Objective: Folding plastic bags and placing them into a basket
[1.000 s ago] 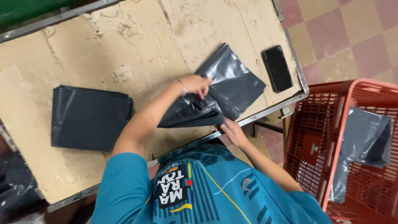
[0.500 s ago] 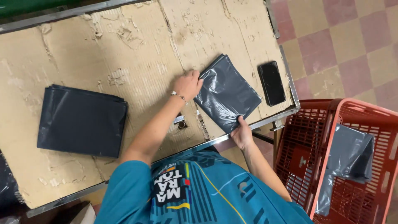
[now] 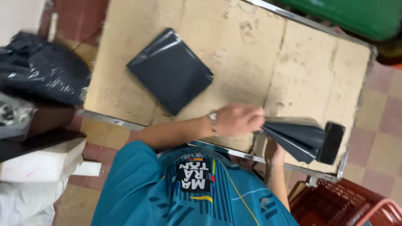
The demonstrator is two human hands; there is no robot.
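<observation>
I see the left hand (image 3: 238, 120) closed in a pinch on the near-left edge of a dark grey plastic mailer bag (image 3: 295, 134), which lies at the right near corner of the worktop (image 3: 259, 62). A bracelet sits on that wrist. The right hand (image 3: 274, 151) comes up from below the worktop's metal edge and touches the underside or near edge of the same bag; its fingers are mostly hidden under the bag, so I cannot tell whether they grip it or only steady it. The bag looks partly folded or gathered, its layers fanning out from the pinch toward the right. A black phone (image 3: 331, 143) lies on or just against the bag's right end, close to the worktop's corner.

Well apart, toward the far left of the worktop, a neat stack of folded dark bags (image 3: 171, 70) lies flat and square, touched by neither hand. I judge that stack to be finished pieces, and the bag in hand to be mid-fold, not yet flat or squared.

On the floor to the left sits a heap of black plastic (image 3: 37, 71) beside white wrapped bundles (image 3: 37, 175). A red plastic basket (image 3: 347, 203) stands near right, below the worktop.
</observation>
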